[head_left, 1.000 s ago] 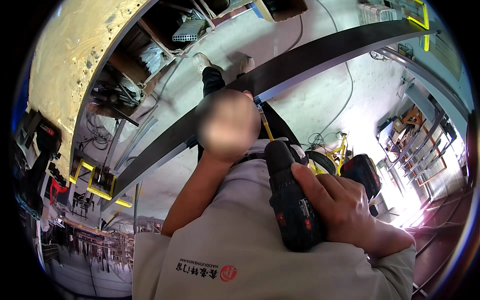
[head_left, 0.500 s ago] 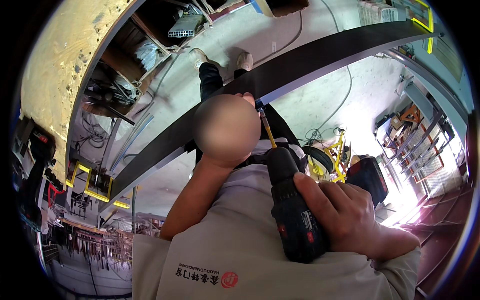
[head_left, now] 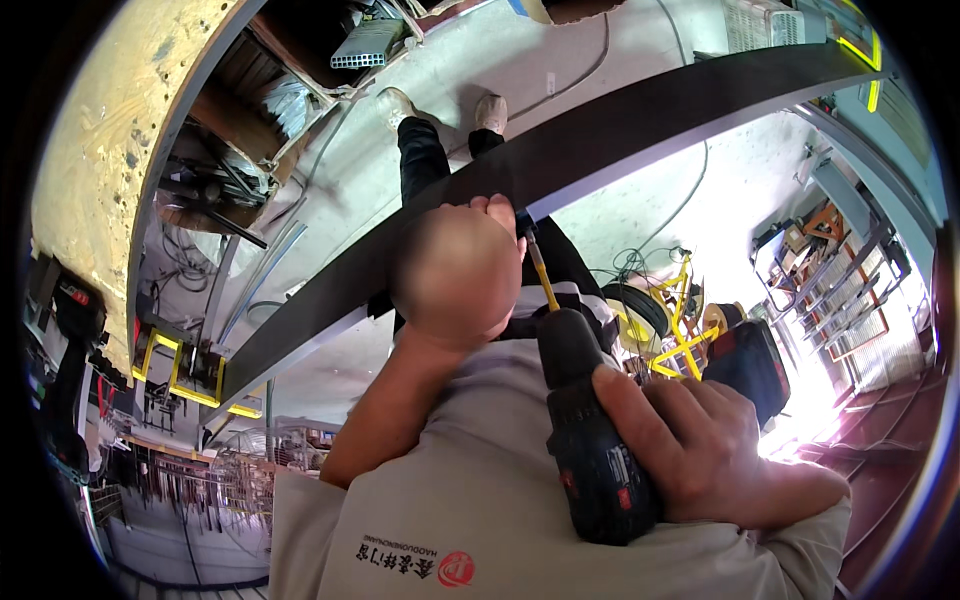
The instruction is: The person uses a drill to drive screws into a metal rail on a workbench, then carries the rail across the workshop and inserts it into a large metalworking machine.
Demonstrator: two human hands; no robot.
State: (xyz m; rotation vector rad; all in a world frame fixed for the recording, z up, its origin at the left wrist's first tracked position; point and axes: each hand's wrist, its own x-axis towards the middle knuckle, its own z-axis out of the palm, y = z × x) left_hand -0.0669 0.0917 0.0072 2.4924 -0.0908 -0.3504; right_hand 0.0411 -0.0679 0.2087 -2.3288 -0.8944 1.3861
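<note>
My right hand (head_left: 690, 440) is wrapped round a black cordless drill (head_left: 600, 470), its chuck pointing up and away from me. A long yellow-banded driver bit (head_left: 543, 272) runs from the chuck to the near edge of a long dark metal profile (head_left: 620, 125). At the bit's tip sits a small dark fitting (head_left: 525, 220) on that edge. My left hand (head_left: 480, 255) is closed at the profile's edge, just left of the bit tip. A blurred patch covers most of this hand; only some bent fingers show.
The profile's ends lie by yellow-edged supports (head_left: 180, 370). A worn wooden board (head_left: 130, 130) stands at the left, with cluttered shelves (head_left: 235, 150) beside it. Cables and a yellow frame (head_left: 675, 320) lie on the floor to the right. Metal racks (head_left: 845, 270) stand farther right.
The drill has shifted slightly down and right, with its bit tip still at the profile's edge. More of my left fingers shows beside the tip.
</note>
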